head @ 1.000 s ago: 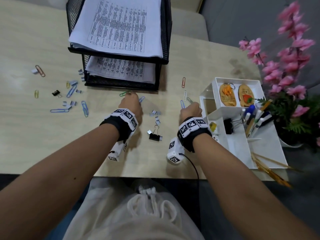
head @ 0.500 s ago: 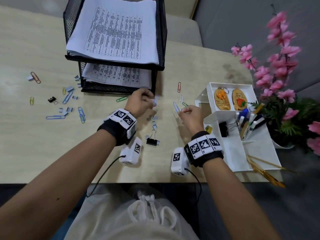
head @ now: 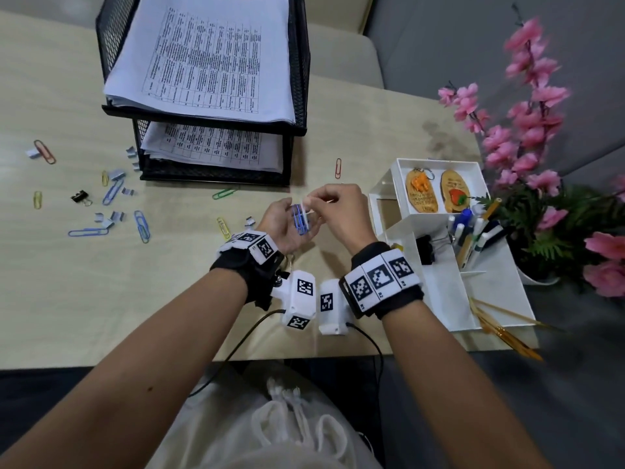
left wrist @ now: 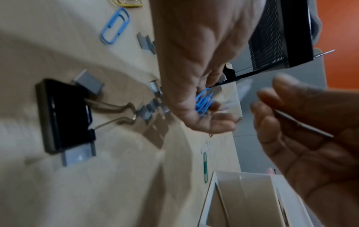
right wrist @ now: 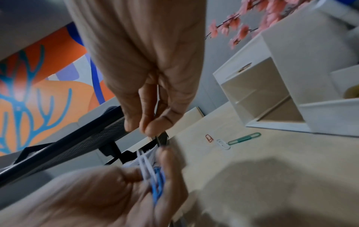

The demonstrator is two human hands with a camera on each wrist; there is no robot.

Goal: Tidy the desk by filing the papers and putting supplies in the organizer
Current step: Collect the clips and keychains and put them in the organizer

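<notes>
We've got blue paper clips [head: 299,221] cupped in our left hand [head: 283,227], raised over the desk [head: 67,282] at 9 o'clock from the white organizer [head: 449,282]. Our right hand [head: 341,211] pinches a white clip [right wrist: 144,165] against them. Fingers hide how many clips there are.

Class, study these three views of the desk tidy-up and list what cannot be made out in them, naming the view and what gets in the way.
- Printed text on the papers: head view, too small to read.
- Number of paper clips held in the left hand: head view, fingers cover them; both wrist views are blurred.
- Thin item pinched by the right hand: right wrist view, fingers hide most of it.
- Organizer lower compartments: head view, walls block them.
</notes>
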